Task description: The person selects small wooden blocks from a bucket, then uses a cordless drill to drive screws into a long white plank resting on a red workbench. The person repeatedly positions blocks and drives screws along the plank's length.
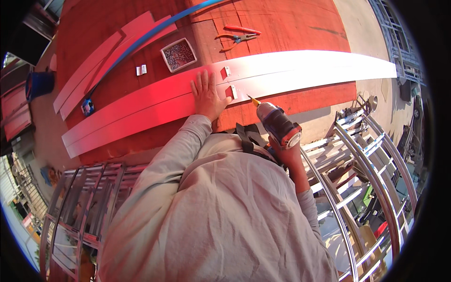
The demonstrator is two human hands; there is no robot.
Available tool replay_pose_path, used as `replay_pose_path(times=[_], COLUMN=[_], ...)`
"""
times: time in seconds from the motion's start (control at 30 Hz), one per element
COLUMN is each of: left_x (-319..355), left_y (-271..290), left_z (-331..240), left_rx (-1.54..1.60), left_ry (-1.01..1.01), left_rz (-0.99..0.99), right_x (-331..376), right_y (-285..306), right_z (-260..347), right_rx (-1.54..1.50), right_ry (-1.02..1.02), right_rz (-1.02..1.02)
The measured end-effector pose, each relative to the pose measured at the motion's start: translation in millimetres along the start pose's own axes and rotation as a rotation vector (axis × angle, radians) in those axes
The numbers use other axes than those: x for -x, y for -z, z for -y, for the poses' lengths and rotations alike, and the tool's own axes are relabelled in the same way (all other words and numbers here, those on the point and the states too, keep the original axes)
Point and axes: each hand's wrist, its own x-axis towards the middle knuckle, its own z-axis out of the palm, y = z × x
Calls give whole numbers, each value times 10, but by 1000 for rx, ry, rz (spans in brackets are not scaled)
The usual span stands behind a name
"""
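Note:
Two long white metal strips (145, 109) lie side by side across the red-covered table. My left hand (207, 97) presses flat on them, fingers spread, the thumb beside a small metal bracket (233, 91). A second bracket (226, 71) sits on the farther strip. In my right hand (287, 152) is a cordless drill (278, 123), its grip mostly hidden under its body. The drill's bit (254, 100) points at the near strip, close to the right of the nearer bracket; whether its tip touches the metal I cannot tell.
Beyond the strips are a white tray of screws (178, 55), orange-handled pliers (237, 39), a red marker-like stick (242, 29) and a loose bracket (141, 70). Another pair of strips (117, 56) and a blue tube (155, 32) lie far left. Metal frames (361, 155) stand at right.

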Motion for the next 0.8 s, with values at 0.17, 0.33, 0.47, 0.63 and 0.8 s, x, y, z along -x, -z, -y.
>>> replay_pose_path(times=[0.17, 0.33, 0.47, 0.63, 0.8], left_x=[-23, -32, -24, -42, -49], left_y=[40, 53, 58, 44, 38], left_z=[-17, -29, -44, -40, -48], left_rx=[-7, -3, 7, 5, 26], left_ry=[16, 31, 33, 47, 56], left_rz=[47, 60, 55, 68, 65], right_x=[-117, -251, -329, -450, -516], right_y=[-42, -44, -47, -103, -86], right_z=[-131, -71, 131, 322, 385], right_rx=[-153, -75, -91, -158, -117], right_ry=[-69, -94, -127, -133, -184], right_rz=[10, 69, 96, 80, 141])
